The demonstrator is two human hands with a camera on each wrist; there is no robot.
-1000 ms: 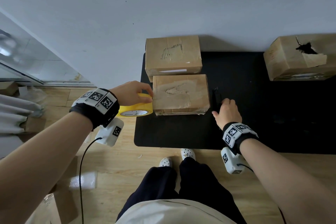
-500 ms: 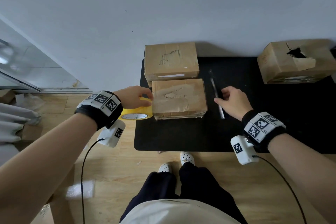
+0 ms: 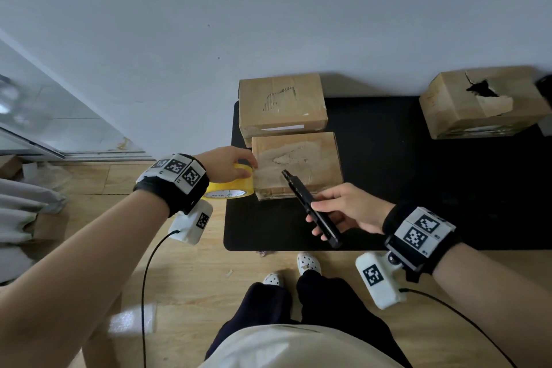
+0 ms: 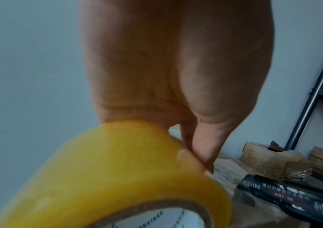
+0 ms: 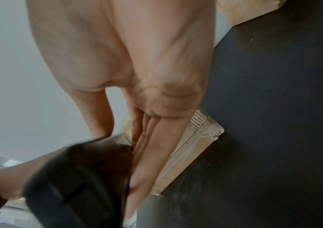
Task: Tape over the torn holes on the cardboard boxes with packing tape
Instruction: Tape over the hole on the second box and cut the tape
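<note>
Left hand (image 3: 225, 165) is gripping the yellow tape roll (image 3: 231, 187), fingers curled over its outer face, thumb pinching at the edge where the roll meets the near box (image 3: 297, 163). Right hand (image 3: 343, 213) is wrapping a black utility knife (image 3: 310, 207), fingers closed round the handle, tip aiming up-left over the box's front right corner. Can't tell if the blade is out.

Key relation: the roll is sitting hard against the box's left edge, and tape is lying across the box top left-to-right. So the cut line, I'd judge, is the short stretch between roll and box edge, running front-to-back. That's to the left of the knife, across the box top. The right hand is the only free cutter, and it's having to cross the whole box to get there.

Outward: a second box (image 3: 280, 104) is butting against the far side of the near one, its scuffed patch looking taped already. A third box (image 3: 481, 104) is sitting well apart at far right on the black mat (image 3: 418, 176), with an open torn hole and a loose flap, untaped.

In the way: the left thumb and fingers are right beside the likely cut line; the blade path is heading toward them.
</note>
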